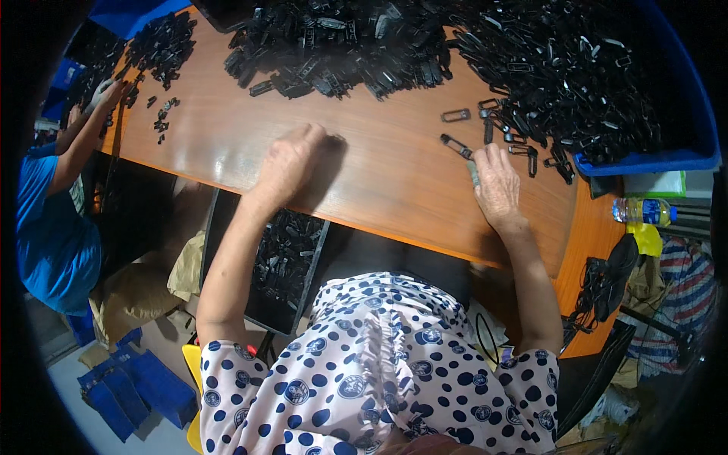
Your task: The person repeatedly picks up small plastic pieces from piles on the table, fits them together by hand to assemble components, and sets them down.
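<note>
My left hand (292, 163) is over the middle of the wooden table (387, 171), its fingers curled together. A small dark shape shows beside its fingertips, too unclear to tell from shadow. To the right, my right hand (497, 186) reaches toward scattered black plastic parts. Its thumb, with a greyish-green cover (474, 174) on it, and forefinger close on the near end of a slim black frame-shaped part (456, 145). Another rectangular black frame (456, 115) lies just beyond. Several more parts lie around the right fingertips, among them an upright-lying black piece (488, 130).
Large heaps of black parts (341, 49) cover the far side, and a blue bin (644, 165) stands at right. An open drawer-like box (284, 258) of parts is below the left forearm. A bottle (644, 211) lies at right. Another person in a blue shirt (57, 235) works at left.
</note>
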### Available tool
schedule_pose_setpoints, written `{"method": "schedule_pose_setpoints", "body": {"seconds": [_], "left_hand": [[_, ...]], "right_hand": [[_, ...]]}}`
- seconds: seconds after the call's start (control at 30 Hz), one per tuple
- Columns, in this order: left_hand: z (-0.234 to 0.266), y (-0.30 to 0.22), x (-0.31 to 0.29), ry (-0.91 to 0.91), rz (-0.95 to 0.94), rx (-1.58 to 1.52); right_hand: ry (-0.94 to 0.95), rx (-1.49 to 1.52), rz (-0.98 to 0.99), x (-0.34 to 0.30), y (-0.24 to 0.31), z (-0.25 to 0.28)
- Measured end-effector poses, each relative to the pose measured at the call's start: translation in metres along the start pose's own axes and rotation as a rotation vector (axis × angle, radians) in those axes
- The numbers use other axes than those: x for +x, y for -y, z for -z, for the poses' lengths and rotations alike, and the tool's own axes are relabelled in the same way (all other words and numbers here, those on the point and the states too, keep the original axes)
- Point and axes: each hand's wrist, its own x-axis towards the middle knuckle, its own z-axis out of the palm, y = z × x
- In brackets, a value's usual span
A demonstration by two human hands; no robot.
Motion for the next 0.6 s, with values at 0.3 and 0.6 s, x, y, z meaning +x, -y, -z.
{"method": "schedule_pose_setpoints", "body": {"seconds": [0.3, 0.6], "left_hand": [[-0.031, -0.105, -0.011, 0.123, -0.348, -0.24], [-0.038, -0.139, -0.024, 0.09, -0.087, -0.839]], "right_hand": [[0.047, 1.038, -0.326, -0.03, 0.041, 0.02], [0.132, 1.887, -0.333, -0.066, 0.048, 0.035]]}}
